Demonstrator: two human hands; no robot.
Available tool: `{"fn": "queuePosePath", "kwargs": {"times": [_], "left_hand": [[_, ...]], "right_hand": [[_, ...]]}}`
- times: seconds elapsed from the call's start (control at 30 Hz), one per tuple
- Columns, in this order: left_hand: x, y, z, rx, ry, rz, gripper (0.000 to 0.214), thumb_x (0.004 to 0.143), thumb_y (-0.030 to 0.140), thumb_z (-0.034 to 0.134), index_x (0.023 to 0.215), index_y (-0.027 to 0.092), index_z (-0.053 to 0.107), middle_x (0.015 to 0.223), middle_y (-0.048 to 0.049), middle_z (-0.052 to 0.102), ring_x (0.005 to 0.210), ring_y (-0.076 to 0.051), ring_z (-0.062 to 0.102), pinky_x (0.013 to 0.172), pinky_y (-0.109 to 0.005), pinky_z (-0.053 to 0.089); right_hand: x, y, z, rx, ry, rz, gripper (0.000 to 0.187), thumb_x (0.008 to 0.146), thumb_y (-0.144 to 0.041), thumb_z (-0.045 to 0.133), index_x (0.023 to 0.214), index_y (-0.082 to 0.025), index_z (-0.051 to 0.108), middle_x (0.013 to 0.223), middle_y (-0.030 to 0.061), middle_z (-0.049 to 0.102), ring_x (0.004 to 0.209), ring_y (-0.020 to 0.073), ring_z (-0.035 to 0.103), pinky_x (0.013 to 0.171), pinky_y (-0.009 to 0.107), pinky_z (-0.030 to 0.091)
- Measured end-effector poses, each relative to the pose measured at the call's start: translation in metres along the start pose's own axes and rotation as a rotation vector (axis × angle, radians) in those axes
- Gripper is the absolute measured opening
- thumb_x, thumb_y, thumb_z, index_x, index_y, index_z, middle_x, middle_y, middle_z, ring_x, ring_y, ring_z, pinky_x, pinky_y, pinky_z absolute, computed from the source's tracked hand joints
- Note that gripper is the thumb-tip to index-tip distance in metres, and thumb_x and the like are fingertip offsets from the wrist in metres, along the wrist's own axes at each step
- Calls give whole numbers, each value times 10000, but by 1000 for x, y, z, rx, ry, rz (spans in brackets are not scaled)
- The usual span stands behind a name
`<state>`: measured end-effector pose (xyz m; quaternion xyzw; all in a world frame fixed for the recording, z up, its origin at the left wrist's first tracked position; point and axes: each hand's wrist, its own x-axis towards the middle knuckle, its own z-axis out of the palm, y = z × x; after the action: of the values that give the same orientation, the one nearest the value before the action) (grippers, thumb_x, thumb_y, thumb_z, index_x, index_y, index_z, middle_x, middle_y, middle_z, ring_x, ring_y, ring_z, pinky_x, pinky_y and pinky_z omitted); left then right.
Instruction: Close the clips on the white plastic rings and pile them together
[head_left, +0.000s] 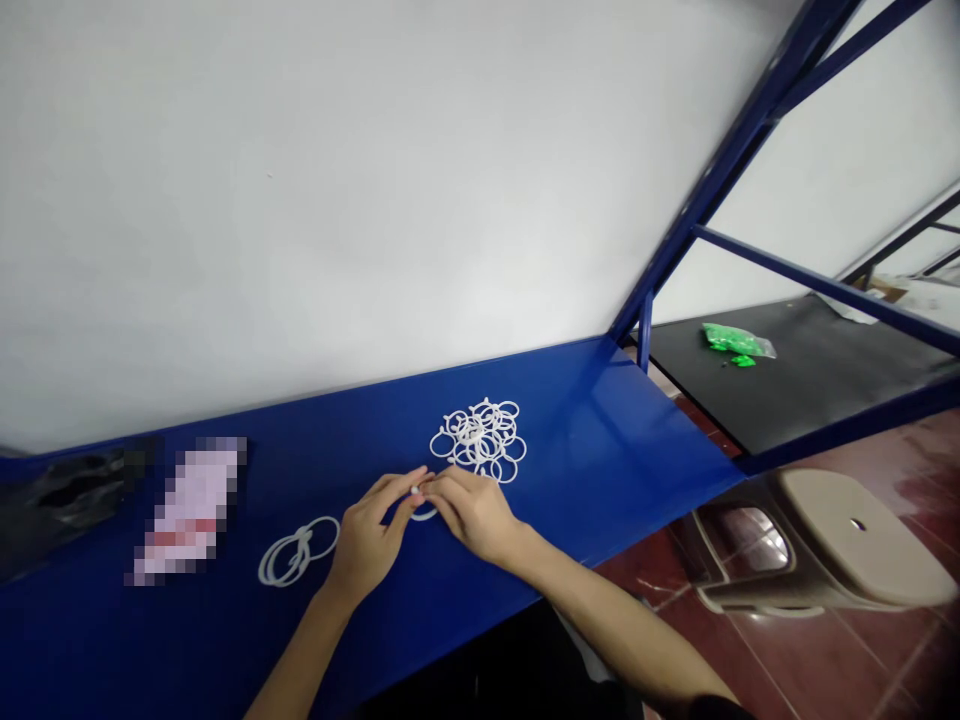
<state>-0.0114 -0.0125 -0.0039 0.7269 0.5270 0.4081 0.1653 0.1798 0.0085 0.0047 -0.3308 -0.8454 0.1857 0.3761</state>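
Observation:
My left hand (371, 540) and my right hand (472, 512) meet over the blue table (600, 440). The fingertips of both pinch one white plastic ring (421, 512), which rests partly on the table between them. Just beyond my right hand lies a pile of several white rings (480, 438). To the left of my left hand sits a small bundle of white rings (296, 552) lying together.
A blurred pink and white object (187, 508) and a black bag (67, 490) lie at the table's left. A black table (810, 380) to the right carries a green bag (731, 340). A beige stool (847, 540) stands on the red floor. Blue frame bars rise at the right.

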Motion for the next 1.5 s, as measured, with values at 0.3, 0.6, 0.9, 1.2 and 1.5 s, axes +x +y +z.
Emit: {"fn": "queuePosePath", "kwargs": {"times": [0.3, 0.6, 0.9, 1.2, 1.5], "left_hand": [[-19, -49, -62, 588, -52, -152, 431, 937, 351, 390, 1223, 196, 671, 1199, -102, 713, 1144, -325, 587, 968, -519, 476], [-44, -57, -77, 694, -214, -297, 458, 945, 438, 350, 1103, 229, 726, 1141, -104, 710, 1098, -325, 574, 911, -477, 435], [-38, -55, -80, 626, -165, -303, 441, 911, 508, 424, 1077, 220, 713, 1116, -110, 719, 1080, -323, 598, 921, -466, 442], [-46, -63, -83, 628, -181, -354, 452, 912, 521, 429, 1035, 206, 730, 1090, -116, 712, 1003, -316, 618, 881, -451, 473], [-45, -59, -80, 653, -73, -303, 540, 931, 579, 425, 1209, 189, 672, 1223, -145, 655, 1131, -350, 574, 986, -485, 441]], "right_hand": [[-12, 95, -96, -128, 154, 520, 97, 923, -242, 601, 893, -203, 685, 866, 35, 706, 749, 171, 644, 741, 305, 506], [-12, 116, -87, -125, 84, 553, 117, 915, -281, 608, 903, -215, 704, 837, 21, 719, 733, 167, 645, 698, 287, 475], [-17, 121, -92, -144, 98, 513, 169, 948, -298, 565, 895, -201, 693, 845, 38, 679, 723, 165, 614, 721, 306, 488], [-28, 120, -97, -147, 42, 467, 135, 902, -198, 608, 1017, -193, 679, 907, 45, 690, 780, 181, 641, 761, 327, 514], [-16, 133, -116, -112, -45, 157, 199, 1018, -240, 493, 1070, -237, 685, 1044, 76, 712, 953, 224, 628, 879, 387, 519]]}}
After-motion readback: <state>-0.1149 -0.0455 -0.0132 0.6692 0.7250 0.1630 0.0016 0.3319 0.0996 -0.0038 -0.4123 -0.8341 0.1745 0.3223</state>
